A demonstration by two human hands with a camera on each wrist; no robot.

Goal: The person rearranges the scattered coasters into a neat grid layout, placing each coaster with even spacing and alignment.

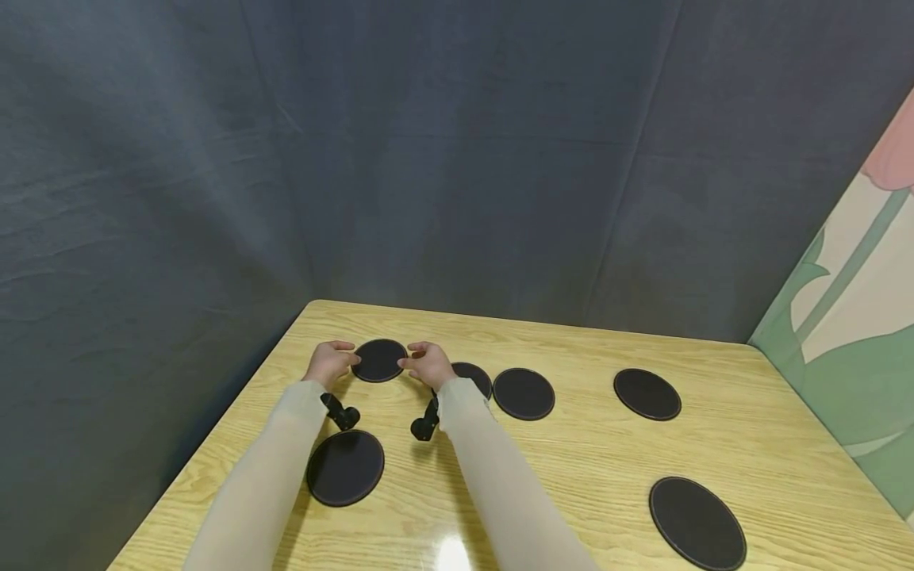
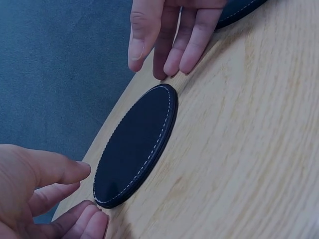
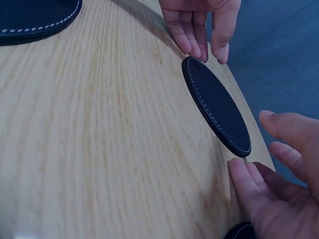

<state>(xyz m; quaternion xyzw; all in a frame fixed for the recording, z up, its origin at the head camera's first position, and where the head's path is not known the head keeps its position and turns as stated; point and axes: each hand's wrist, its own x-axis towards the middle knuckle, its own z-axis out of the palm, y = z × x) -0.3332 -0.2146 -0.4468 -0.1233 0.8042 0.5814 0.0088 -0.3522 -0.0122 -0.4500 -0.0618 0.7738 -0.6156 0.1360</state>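
A round black coaster point(image 1: 379, 360) with pale stitching round its rim point(image 2: 134, 149) lies flat near the table's far left corner. Its edge looks thick and layered; whether it is one coaster or a stack, I cannot tell. My left hand point(image 1: 331, 363) is at its left edge, thumb apart from the other fingers, fingertips at or just beside the rim. On the opposite side, my right hand point(image 1: 431, 365) has its fingertips on the wood close to the rim, thumb raised. Neither hand grips the coaster point(image 3: 219, 107).
Beside my right wrist lie a partly covered coaster point(image 1: 473, 379) and another coaster point(image 1: 524, 393). One coaster point(image 1: 346, 468) is below my left wrist; two more, a far coaster point(image 1: 647, 394) and a near coaster point(image 1: 697, 523), lie right. A dark curtain point(image 1: 457, 159) hangs behind the table point(image 1: 571, 468).
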